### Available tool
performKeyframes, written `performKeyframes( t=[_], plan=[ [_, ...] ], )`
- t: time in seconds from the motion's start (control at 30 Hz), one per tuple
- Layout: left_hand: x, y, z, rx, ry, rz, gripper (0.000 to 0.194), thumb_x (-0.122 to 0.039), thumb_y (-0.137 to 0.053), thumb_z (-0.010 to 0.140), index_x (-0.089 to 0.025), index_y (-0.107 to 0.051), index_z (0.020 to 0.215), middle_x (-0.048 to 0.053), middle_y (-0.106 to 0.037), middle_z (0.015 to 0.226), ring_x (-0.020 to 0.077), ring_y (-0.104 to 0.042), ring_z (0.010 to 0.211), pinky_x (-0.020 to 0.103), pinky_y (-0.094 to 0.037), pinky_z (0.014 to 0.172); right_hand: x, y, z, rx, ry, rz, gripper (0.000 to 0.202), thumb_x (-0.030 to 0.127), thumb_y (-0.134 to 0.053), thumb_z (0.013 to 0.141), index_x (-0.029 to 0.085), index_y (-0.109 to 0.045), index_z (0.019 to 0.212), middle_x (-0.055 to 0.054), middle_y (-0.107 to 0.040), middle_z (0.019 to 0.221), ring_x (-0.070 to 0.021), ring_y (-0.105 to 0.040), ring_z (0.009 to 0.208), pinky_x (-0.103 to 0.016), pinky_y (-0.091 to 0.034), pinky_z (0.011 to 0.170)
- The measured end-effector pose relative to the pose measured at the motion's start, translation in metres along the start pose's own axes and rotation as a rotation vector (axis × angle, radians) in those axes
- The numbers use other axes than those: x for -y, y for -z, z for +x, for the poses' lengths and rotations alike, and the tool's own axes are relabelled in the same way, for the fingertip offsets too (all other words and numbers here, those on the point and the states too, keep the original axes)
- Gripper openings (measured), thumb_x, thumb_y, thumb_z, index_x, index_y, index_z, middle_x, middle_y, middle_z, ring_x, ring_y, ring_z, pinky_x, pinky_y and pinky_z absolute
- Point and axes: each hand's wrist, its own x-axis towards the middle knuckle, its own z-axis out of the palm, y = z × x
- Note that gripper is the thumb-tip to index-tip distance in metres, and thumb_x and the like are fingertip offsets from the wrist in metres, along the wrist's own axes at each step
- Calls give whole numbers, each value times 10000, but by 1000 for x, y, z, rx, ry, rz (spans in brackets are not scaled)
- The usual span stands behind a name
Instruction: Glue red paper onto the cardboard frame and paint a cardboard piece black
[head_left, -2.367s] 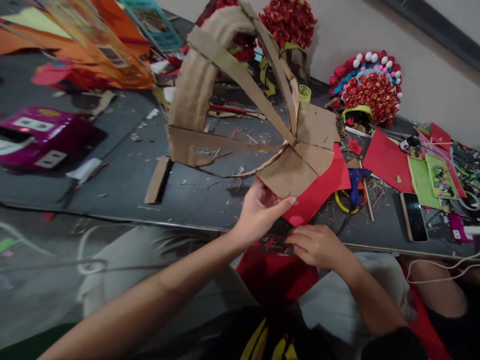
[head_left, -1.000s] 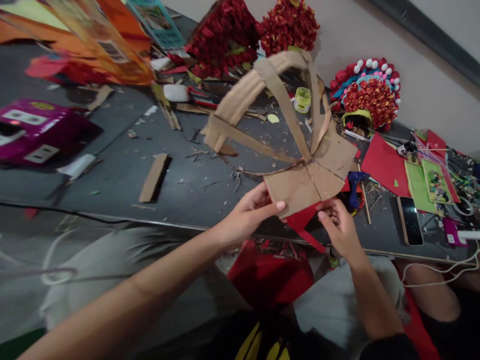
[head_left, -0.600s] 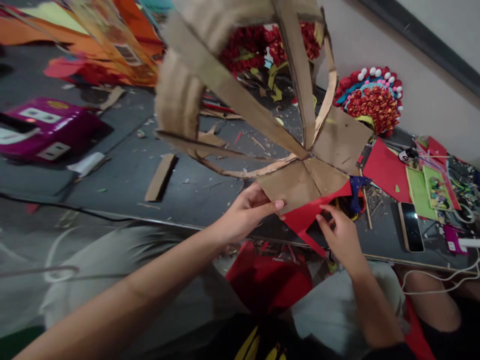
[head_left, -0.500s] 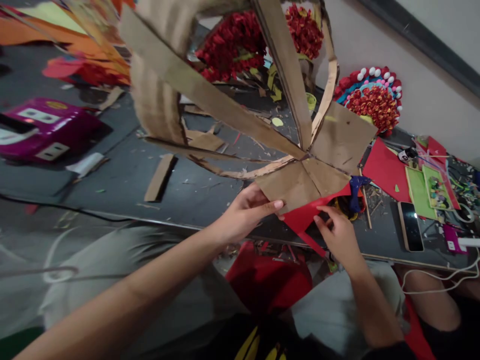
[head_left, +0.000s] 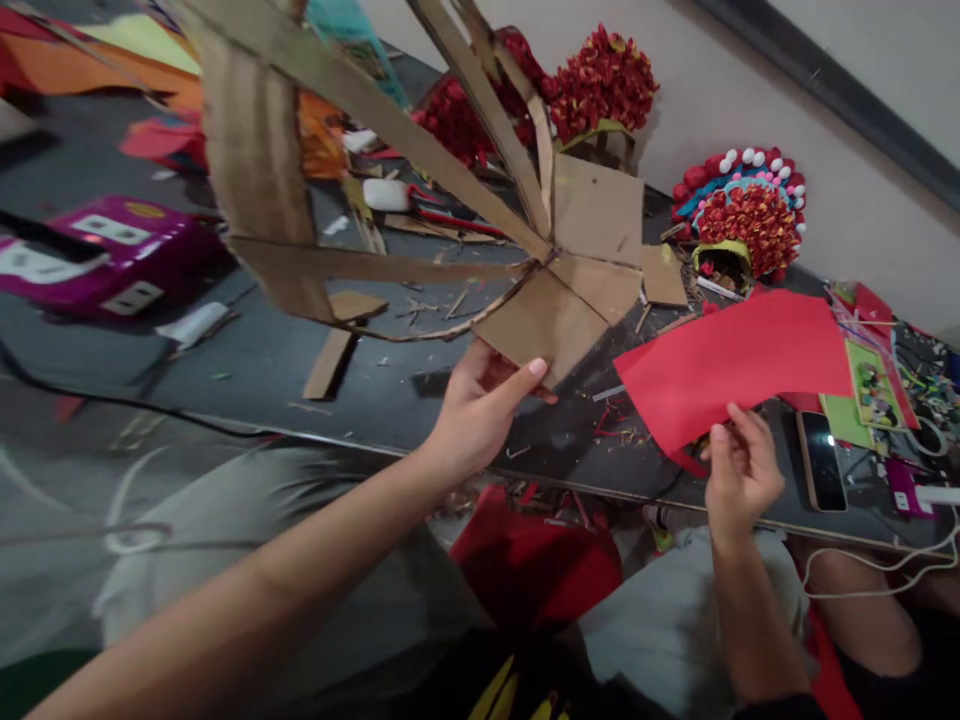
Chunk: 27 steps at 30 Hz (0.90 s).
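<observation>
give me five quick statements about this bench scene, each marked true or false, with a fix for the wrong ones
1. The left hand grips the cardboard frame. True.
2. The right hand holds a blue glue gun. False: it holds a red sheet.
3. A phone lies on the table. True.
4. The cardboard frame is covered in red petals. False: it is bare brown cardboard.
5. The red sheet lies flat against the cardboard frame. False: a gap shows between them.
</observation>
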Motion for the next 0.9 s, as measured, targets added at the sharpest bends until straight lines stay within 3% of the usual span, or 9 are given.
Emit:
performKeyframes(
  t=[0.13, 0.3, 0.4, 0.53, 0.73, 0.9],
  plan=[
    [4, 0, 3, 1, 22, 16, 351, -318, -803, 599, -220, -578, 849, -15, -586, 777, 101, -543, 623, 186, -510, 489, -2, 0, 0, -194, -45, 146, 217, 252, -605, 792, 233, -634, 1006, -28, -545, 936, -43, -514, 513, -207, -489, 404],
    [15, -3, -4, 112, 129, -6, 358, -287, -782, 633, -179, -584, 911, -4, -596, 794, 89, -543, 609, 192, -537, 500, -1, 1, 2, -287, -52, 300, 158, 246, -595, 781, 263, -617, 936, 14, -489, 809, -23, -423, 430, -179, -383, 319],
    [21, -5, -9, 179, 225, -39, 405, -279, -771, 651, -185, -578, 995, 15, -616, 852, 110, -570, 670, 197, -545, 511, 0, 2, 1, -273, -105, 343, 150, 257, -600, 774, 266, -612, 922, 21, -497, 800, -16, -403, 413, -175, -355, 318],
    [26, -7, -11, 209, 306, -58, 419, -270, -767, 648, -191, -563, 1005, 35, -619, 927, 140, -584, 749, 199, -538, 504, -1, -6, -3, -174, -293, 361, 196, 285, -636, 745, 223, -613, 930, 0, -559, 851, -7, -411, 419, -175, -384, 350],
    [25, -10, -13, 229, 382, -75, 367, -194, -721, 637, -188, -542, 957, 16, -610, 847, 159, -593, 765, 225, -529, 550, -1, -23, -10, -37, -508, 477, 270, 293, -694, 692, 211, -636, 943, -18, -594, 949, -3, -443, 471, -171, -412, 403],
    [22, -11, -13, 198, 453, -162, 262, -241, -624, 684, -180, -549, 927, 10, -626, 780, 158, -598, 699, 264, -513, 595, -1, -29, -13, -17, -556, 520, 248, 279, -714, 673, 214, -645, 902, 12, -581, 847, -20, -457, 508, -170, -392, 421]
  ],
)
